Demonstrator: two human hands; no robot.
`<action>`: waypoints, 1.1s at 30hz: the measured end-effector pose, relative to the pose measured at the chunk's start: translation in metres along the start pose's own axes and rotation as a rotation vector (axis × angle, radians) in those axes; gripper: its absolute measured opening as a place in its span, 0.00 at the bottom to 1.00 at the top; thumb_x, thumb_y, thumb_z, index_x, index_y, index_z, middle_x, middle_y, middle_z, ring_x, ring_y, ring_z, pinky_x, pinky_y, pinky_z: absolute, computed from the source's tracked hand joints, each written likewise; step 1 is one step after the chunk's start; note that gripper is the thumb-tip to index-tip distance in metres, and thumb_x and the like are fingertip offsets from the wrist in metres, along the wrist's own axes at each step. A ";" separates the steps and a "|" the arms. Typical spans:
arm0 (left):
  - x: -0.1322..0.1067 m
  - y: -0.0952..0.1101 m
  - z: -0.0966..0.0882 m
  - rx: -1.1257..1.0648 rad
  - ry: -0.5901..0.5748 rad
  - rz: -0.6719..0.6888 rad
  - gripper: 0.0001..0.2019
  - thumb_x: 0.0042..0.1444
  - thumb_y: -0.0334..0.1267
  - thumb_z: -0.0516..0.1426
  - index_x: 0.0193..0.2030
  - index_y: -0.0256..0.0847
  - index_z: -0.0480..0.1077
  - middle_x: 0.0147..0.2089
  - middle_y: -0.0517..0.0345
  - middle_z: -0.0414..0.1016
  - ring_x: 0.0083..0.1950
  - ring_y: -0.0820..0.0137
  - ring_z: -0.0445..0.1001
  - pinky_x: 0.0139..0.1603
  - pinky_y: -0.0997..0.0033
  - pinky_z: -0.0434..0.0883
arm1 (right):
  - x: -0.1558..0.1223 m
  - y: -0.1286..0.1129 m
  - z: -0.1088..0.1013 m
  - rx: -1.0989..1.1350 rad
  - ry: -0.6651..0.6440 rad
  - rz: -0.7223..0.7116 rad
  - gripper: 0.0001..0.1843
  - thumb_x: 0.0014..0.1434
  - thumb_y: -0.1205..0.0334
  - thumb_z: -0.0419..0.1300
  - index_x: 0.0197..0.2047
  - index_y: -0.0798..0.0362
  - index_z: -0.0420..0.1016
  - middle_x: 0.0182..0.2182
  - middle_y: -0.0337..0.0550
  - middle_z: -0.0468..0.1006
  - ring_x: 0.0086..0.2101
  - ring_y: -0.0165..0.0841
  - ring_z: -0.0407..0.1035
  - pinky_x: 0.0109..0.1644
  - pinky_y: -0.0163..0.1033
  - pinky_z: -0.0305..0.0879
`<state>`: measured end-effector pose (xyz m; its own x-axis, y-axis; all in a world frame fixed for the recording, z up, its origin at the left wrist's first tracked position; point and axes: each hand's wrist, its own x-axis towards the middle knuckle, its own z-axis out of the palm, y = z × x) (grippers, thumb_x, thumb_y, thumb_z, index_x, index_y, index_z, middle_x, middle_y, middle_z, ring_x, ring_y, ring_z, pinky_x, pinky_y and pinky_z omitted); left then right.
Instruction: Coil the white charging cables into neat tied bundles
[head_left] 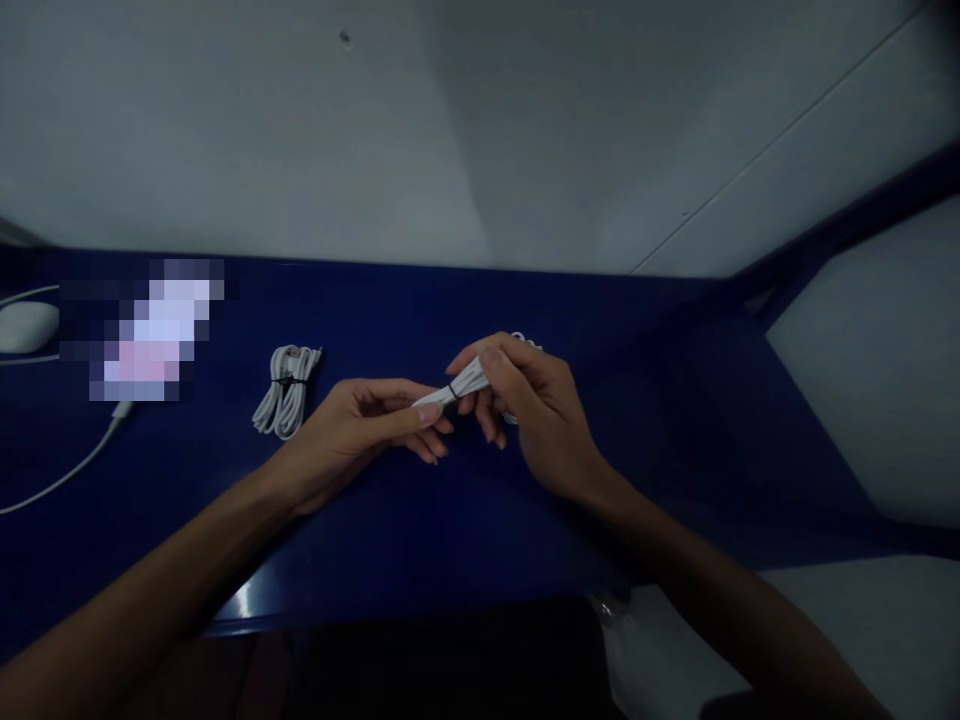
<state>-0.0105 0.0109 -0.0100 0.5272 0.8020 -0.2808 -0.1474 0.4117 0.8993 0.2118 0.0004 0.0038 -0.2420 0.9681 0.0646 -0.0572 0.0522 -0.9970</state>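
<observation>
Above the blue tabletop I hold a bundled white cable [466, 380] with a dark tie around its middle. My left hand [375, 420] pinches its near left end between thumb and fingers. The far right end is pinched by my right hand [532, 400]. To the left of my left hand lies another coiled white cable [283, 392], bound with a black tie. Partly hidden behind my right hand is one more white cable coil [527, 341].
A blurred-out bright phone-like object [161, 330] lies at the left of the blue table [420, 540], a white cord [82, 465] running from it. A white rounded object [28, 327] sits at the far left edge. A pale wall [262, 140] stands behind the table.
</observation>
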 end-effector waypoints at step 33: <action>0.000 -0.003 0.002 -0.115 0.022 -0.002 0.10 0.70 0.39 0.68 0.53 0.36 0.82 0.49 0.45 0.89 0.46 0.65 0.89 0.51 0.68 0.84 | -0.007 0.014 0.015 -0.151 0.288 -0.157 0.02 0.72 0.60 0.69 0.46 0.47 0.84 0.38 0.40 0.85 0.32 0.31 0.81 0.21 0.33 0.68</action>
<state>-0.0079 0.0091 -0.0120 0.5089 0.8103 -0.2907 -0.2421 0.4588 0.8549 0.1979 -0.0091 -0.0102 0.0422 0.9737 0.2239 0.0770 0.2202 -0.9724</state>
